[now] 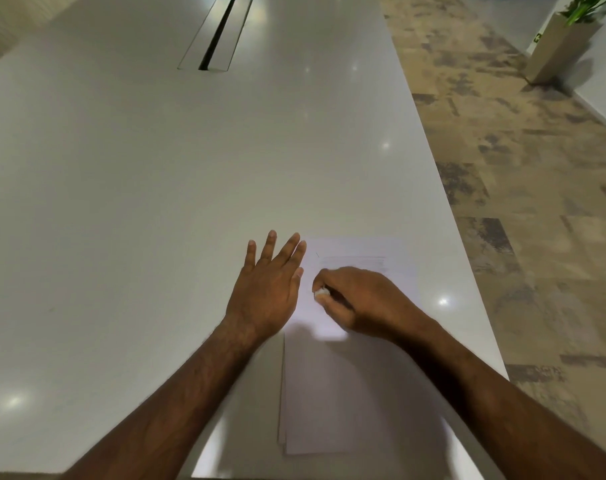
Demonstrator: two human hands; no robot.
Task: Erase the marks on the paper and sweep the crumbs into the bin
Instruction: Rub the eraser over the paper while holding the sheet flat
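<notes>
Pale, glossy table stretches ahead of us, patterned carpet off past our right arm, and no bin anywhere in view. Our left hand lies flat with fingers spread and straight, its fingertips just over the paper's left edge. Our right hand is curled, pinching a small white eraser down onto the paper.

Now the risk, as we judge it: the left hand pins only that edge, so a hard stroke could buckle or skate the sheet, and there look to be 2 or more sheets stacked, which slide easily. Crumbs could also scatter toward the table edge beyond our right hand.

Faint grey marks sit just beyond our right knuckles; the paper runs back under both forearms.
</notes>
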